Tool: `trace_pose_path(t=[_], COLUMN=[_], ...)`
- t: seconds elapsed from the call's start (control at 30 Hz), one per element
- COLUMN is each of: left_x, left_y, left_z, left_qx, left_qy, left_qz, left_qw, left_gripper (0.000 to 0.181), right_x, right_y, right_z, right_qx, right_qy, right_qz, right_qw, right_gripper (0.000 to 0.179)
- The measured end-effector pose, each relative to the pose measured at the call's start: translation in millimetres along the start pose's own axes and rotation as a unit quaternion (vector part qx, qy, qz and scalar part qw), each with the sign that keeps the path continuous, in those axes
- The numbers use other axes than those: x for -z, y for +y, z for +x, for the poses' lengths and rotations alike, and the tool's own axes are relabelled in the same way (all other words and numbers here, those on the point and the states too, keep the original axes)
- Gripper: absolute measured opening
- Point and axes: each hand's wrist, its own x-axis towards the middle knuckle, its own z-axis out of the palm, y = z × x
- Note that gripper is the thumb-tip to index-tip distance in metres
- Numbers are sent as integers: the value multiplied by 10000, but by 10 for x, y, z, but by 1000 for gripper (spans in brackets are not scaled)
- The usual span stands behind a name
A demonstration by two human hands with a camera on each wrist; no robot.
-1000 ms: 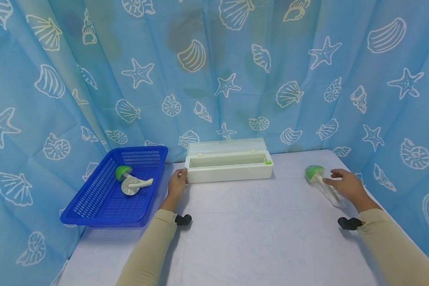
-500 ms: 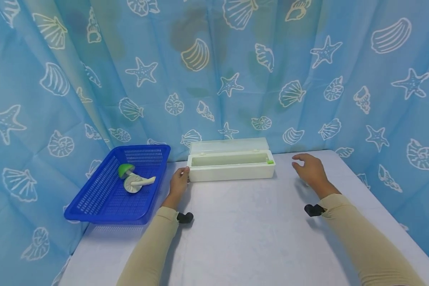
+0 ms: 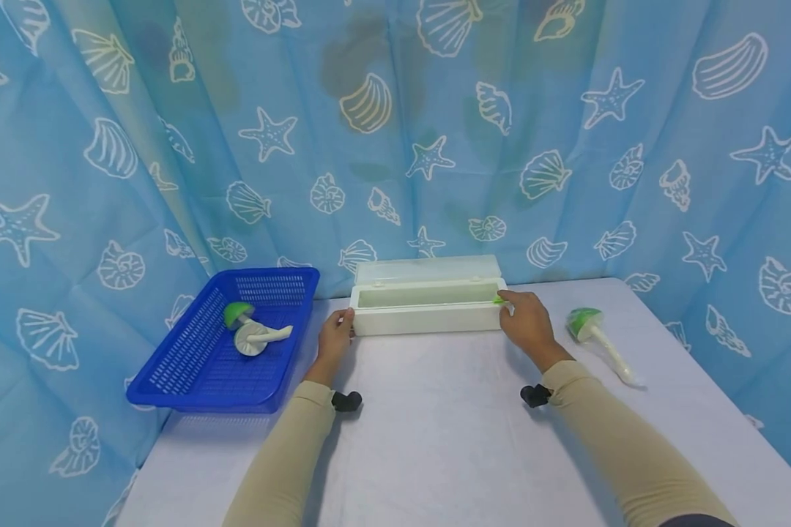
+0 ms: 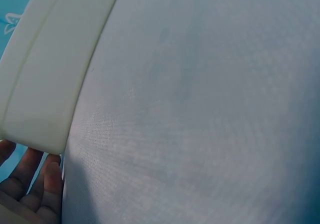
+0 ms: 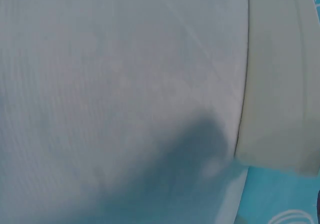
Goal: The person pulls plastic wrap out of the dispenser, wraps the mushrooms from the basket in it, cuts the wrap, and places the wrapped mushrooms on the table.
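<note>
A long white box (image 3: pixel 428 320), its clear hinged lid (image 3: pixel 428 268) raised at the back, lies on the table; it looks like a cling film dispenser. My left hand (image 3: pixel 332 338) touches its left end, the fingers (image 4: pixel 50 176) against the end face in the left wrist view. At the opposite end, my right hand (image 3: pixel 529 326) has its fingertips right at the green slider (image 3: pixel 499 299) on the rim. Farther right, a green-capped mushroom (image 3: pixel 584 322) in clear plastic film lies on its side. The right wrist view shows the box (image 5: pixel 280 84) but hardly any of that hand.
A blue mesh basket (image 3: pixel 198 401) stands at the left, holding one green-capped mushroom (image 3: pixel 239 313) and another turned underside up (image 3: pixel 251 339). White cloth covers the table (image 3: pixel 435 439). A blue shell-print curtain (image 3: pixel 395 146) hangs close behind the box.
My right hand has left the film-wrapped mushroom and moved left to the box's right end. My left hand stays at the left end. The head view has shifted slightly.
</note>
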Motion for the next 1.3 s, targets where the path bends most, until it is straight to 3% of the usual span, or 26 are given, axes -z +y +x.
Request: trace_pose_path(t=[0.23,0.47,0.67,0.77,0.93,1.07,1.3], left_x=[14,21,37,59,72,71,93], left_y=[-22,-16,-10,-15,-40,-78,-114], left_z=[31,10,-3,-5,-9,-7,6], left_qx=[93,173,244,208,-128,-288,-756], left_qy=[-68,-242,-357,-330,-258,-206,-85], left_qz=[-5,-328,-416,-483,-623,-622,-157], left_qw=[9999,9990,9982,9981,9976,9974,9970], left_gripper=[52,51,50,49,44,40,35], right_x=[-303,-733,-970,-1076,-1247,-1347,-1444], right_y=[-389,-888,-1397,-1664,-1981,-2141,-2304], right_z=[-10,-16,-16,-10,-7,-32,-72], right_qx=[1012,1574,1963,2065,2159,2156,1975], right_qy=[197,222,-484,-830,-1105,-1297,-1411], right_qz=[-662,-693,-1244,-1430,-1569,-1563,-1661], right_qw=[9925,9848,9714,9644,9574,9551,9558], right_gripper=[40,41,50,57,63,64,69])
